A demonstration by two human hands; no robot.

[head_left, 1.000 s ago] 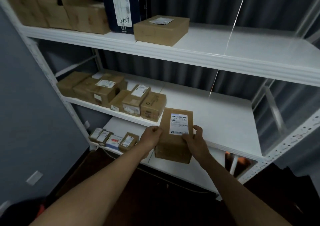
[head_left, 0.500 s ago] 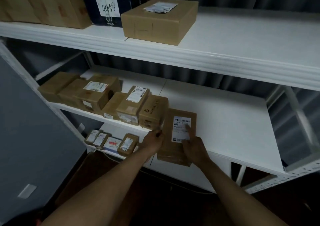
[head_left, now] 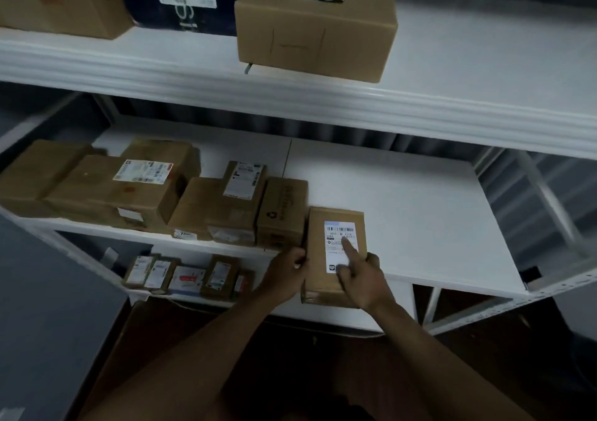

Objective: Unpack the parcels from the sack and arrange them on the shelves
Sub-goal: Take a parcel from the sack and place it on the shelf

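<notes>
A brown cardboard parcel [head_left: 318, 252] with a white barcode label lies on the front of the white middle shelf [head_left: 403, 210], its near end over the shelf's edge. It sits just right of a brown box with a dark logo [head_left: 282, 210]. My left hand [head_left: 286, 272] grips the parcel's left edge. My right hand [head_left: 361, 278] holds its near right corner, with the index finger stretched out on the label. The sack is not in view.
A row of brown parcels [head_left: 135, 191] fills the middle shelf's left half. Small labelled parcels [head_left: 187, 275] line the lower shelf. On the upper shelf [head_left: 468, 65] stand a brown box [head_left: 316, 26], a dark box [head_left: 184, 0] labelled 4458 and more cartons.
Both hands carried the parcel forward and set it down on the middle shelf beside the logo box. My right index finger moved onto the label. The view came closer.
</notes>
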